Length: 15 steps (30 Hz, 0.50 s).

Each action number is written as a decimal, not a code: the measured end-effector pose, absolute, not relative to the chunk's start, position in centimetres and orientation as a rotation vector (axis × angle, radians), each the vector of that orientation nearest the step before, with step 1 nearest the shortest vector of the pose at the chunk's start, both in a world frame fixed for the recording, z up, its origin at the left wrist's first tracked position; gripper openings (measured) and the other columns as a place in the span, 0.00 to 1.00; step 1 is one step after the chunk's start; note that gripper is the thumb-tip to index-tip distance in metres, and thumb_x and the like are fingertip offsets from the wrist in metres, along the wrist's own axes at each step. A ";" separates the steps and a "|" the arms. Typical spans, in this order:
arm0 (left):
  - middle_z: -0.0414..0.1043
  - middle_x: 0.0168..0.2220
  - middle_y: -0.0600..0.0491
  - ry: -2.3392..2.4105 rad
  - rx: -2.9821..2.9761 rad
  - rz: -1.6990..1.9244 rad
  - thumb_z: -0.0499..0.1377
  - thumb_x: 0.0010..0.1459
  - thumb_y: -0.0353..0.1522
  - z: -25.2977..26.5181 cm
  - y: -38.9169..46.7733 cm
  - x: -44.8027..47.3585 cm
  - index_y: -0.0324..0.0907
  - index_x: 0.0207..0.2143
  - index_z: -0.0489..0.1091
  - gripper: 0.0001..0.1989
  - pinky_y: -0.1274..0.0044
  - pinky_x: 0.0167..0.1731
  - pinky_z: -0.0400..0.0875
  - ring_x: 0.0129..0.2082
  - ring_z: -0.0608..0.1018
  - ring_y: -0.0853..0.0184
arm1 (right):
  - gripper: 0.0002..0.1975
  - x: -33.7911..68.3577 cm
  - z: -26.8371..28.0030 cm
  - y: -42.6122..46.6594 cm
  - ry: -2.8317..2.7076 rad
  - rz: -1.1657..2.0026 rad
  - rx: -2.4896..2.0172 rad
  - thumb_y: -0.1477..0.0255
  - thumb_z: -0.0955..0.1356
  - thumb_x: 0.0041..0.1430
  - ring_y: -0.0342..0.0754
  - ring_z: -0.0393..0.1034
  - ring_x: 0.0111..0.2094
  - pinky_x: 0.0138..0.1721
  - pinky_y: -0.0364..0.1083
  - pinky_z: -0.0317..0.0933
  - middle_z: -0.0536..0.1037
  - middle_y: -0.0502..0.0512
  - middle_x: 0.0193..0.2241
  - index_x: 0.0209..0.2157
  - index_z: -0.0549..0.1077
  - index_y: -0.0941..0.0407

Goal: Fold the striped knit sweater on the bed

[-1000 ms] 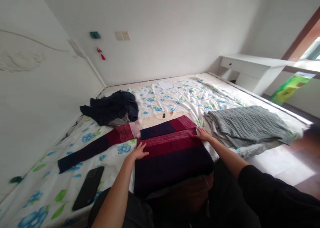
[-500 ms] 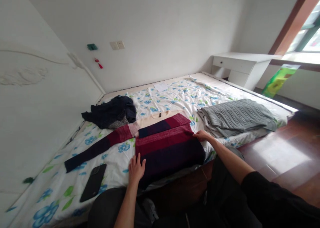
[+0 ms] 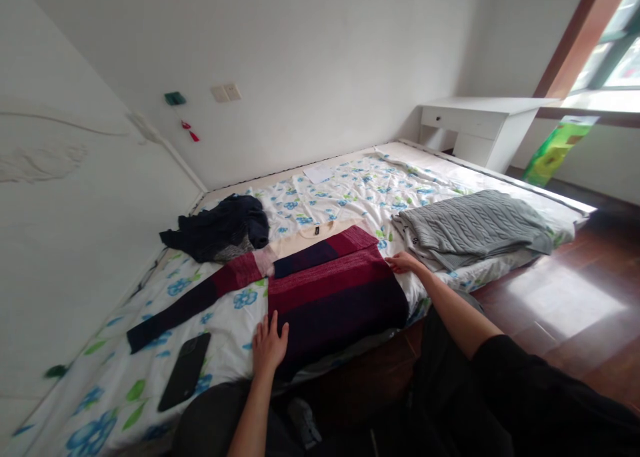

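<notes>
- Flat and open, the left hand (image 3: 269,345) presses its palm on the near left corner of the red and navy striped knitted sweater (image 3: 333,295), which lies on the floral bedsheet (image 3: 350,190).
- Likewise open, the right hand (image 3: 404,263) rests its fingers on the sweater's right edge, gripping nothing.
- A small dark neck label (image 3: 317,231) is too tiny to read.
- Just beside lie a folded grey cable-knit sweater (image 3: 475,227) and a black phone (image 3: 184,379); a crumpled dark garment (image 3: 220,227) is farther back.
</notes>
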State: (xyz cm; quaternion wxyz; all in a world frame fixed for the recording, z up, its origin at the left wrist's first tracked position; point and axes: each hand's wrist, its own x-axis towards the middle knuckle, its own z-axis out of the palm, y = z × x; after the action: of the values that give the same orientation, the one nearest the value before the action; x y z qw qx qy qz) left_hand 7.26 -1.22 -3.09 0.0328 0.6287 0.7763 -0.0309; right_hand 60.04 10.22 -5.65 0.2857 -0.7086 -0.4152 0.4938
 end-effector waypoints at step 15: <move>0.53 0.85 0.40 2.393 1.954 -0.084 0.48 0.81 0.45 -4.8 -0.7 6.3 0.44 0.86 0.53 0.37 0.57 0.81 0.55 0.84 0.57 0.46 | 0.13 58.3 -7.0 16.3 -1.355 0.935 -2.055 0.64 0.81 0.65 0.56 0.87 0.48 0.54 0.45 0.77 0.90 0.59 0.39 0.47 0.90 0.56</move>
State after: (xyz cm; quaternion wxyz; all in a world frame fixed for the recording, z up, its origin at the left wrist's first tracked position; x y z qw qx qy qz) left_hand 6.25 -0.71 -4.84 0.0257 0.6320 0.7741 -0.0272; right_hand 58.32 16.33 -6.96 0.2515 -0.7554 -0.4979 0.3438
